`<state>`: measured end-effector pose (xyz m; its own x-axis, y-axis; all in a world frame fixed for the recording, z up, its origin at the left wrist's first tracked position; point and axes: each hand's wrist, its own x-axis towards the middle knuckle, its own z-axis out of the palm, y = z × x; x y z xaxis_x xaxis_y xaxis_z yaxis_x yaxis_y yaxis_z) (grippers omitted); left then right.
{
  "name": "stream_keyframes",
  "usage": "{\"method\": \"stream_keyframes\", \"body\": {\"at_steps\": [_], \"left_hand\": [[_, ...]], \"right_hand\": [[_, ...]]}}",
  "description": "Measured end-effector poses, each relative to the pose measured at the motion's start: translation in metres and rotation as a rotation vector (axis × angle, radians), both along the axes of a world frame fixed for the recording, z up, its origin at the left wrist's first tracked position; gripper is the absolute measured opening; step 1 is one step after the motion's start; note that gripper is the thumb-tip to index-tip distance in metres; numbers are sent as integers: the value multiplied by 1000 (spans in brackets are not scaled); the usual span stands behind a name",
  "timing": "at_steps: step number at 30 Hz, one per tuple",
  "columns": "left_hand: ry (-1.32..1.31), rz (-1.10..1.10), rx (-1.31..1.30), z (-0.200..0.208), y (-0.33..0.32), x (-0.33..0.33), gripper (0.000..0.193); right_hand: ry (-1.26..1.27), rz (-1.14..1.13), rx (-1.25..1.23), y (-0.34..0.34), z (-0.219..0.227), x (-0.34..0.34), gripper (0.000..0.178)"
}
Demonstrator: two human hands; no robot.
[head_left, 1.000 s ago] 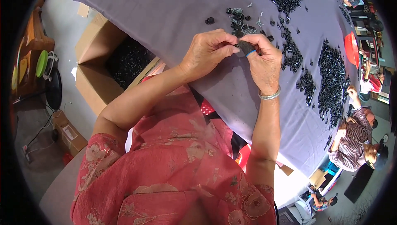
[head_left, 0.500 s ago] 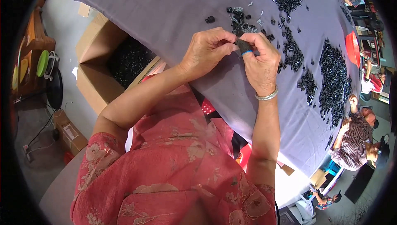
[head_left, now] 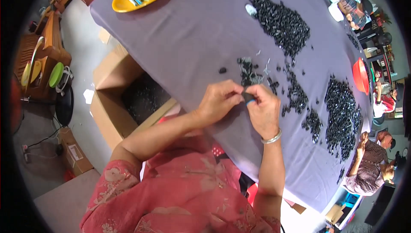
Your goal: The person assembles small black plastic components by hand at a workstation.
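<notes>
My left hand and my right hand meet fingertip to fingertip above the grey-purple tablecloth. Both are closed in a pinch; what lies between the fingertips is too small and covered to make out. A dark sleeve with a blue rim covers one digit of my right hand, it seems the thumb. Just beyond the fingers is a small heap of black plastic pieces mixed with thin silvery bits. One black piece lies apart, left of that heap.
Larger piles of small black parts lie at the far side and right. A yellow plate holds pens or similar sticks. An open cardboard box of black parts stands left. A red basin and people are at right.
The view has shifted, so the table and my hands sit lower and the yellow plate shows more fully. My hands keep their fingertips together.
</notes>
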<state>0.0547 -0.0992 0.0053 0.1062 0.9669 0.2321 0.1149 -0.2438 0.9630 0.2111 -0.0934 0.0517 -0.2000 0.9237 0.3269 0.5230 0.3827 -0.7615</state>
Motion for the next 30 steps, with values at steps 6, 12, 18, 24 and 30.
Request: {"method": "stream_keyframes", "body": {"at_steps": [6,12,18,24,30], "left_hand": [[-117,-26,-82,-3,-4,1,13],[-152,-102,-71,-11,1,0,10],[-71,-90,-100,-3,3,-1,5],[-68,-93,-56,-1,6,-2,6],[-60,-79,-54,-1,-3,-3,7]], "right_hand": [[11,-1,-28,-2,-3,1,9],[106,-26,-33,-3,-1,1,17],[140,-10,-70,0,-1,5,23],[108,-13,-50,3,1,2,22],[112,-1,-34,-3,-2,-2,19]]}}
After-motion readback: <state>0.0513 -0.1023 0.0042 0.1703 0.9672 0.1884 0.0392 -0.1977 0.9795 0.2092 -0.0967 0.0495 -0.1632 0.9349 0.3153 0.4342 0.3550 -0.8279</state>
